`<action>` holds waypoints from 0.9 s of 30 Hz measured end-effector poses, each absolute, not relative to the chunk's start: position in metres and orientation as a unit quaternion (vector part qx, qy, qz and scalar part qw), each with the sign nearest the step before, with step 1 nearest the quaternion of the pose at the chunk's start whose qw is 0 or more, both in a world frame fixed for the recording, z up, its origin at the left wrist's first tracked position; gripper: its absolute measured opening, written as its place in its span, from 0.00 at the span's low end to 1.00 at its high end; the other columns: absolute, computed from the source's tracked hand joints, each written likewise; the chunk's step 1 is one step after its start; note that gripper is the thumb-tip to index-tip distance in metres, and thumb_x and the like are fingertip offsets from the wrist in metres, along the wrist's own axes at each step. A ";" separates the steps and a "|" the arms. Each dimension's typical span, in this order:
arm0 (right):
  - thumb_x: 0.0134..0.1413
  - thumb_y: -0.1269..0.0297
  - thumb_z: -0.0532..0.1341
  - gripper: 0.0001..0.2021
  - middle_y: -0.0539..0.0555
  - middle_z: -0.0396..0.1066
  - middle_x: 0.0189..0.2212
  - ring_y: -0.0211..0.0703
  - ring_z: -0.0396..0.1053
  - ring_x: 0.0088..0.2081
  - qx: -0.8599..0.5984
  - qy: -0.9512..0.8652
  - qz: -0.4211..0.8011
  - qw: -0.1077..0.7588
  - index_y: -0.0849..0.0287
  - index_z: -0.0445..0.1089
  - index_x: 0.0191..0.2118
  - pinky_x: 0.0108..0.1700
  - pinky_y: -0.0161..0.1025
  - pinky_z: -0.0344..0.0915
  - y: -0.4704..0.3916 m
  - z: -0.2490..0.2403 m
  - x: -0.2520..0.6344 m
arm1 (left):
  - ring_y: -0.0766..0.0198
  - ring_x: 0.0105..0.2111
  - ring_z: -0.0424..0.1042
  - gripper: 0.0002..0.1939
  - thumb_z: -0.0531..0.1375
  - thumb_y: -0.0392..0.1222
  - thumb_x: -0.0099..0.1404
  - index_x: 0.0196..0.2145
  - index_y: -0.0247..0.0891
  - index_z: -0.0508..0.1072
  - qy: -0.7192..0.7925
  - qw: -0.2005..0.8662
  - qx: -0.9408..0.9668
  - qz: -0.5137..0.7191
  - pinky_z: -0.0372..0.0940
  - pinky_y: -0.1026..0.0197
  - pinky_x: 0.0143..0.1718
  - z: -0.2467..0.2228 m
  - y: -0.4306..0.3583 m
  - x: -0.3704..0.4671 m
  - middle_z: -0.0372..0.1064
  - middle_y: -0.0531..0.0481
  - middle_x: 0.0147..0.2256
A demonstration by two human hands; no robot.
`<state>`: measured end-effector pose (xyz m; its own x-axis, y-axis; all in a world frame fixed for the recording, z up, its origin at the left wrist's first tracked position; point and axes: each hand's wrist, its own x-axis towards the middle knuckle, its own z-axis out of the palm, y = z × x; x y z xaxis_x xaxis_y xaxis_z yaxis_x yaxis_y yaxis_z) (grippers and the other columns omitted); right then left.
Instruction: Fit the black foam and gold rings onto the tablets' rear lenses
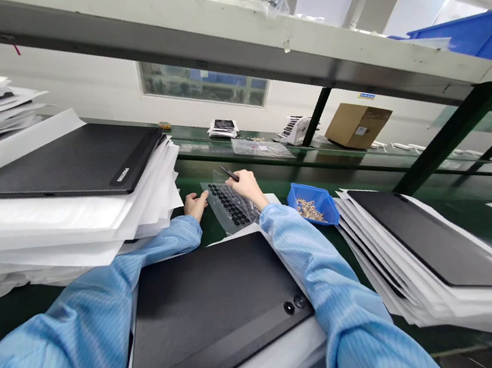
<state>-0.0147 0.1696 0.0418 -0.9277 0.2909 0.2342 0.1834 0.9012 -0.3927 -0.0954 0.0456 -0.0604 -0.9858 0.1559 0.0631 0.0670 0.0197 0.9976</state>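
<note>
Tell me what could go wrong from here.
The right sleeve lies close to the open blue tray; a bump might scatter its small pieces. The slim dark tool in the right hand could snag the clear plastic. The left-hand stack looks uneven, so its top tablet might slide.

My left fingers [196, 205] are touching the edge of a clear plastic sheet of round black pieces [229, 204], while my right fingers [241, 182] are holding a slim black tool [229, 173] above it. A black rectangular tablet marked POSITIVO [214, 311] is lying before me; a blue plastic tray of small tan pieces [314, 204] is sitting to the right.
</note>
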 end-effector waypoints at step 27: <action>0.53 0.72 0.57 0.08 0.51 0.67 0.18 0.36 0.68 0.22 -0.079 -0.960 0.242 0.116 0.66 0.73 0.31 0.30 0.30 0.64 0.147 0.005 -0.026 | 0.61 0.39 0.71 0.14 0.58 0.44 0.67 0.48 0.34 0.68 0.695 0.148 0.094 0.697 0.70 0.54 0.38 -0.063 0.056 -0.086 0.68 0.45 0.44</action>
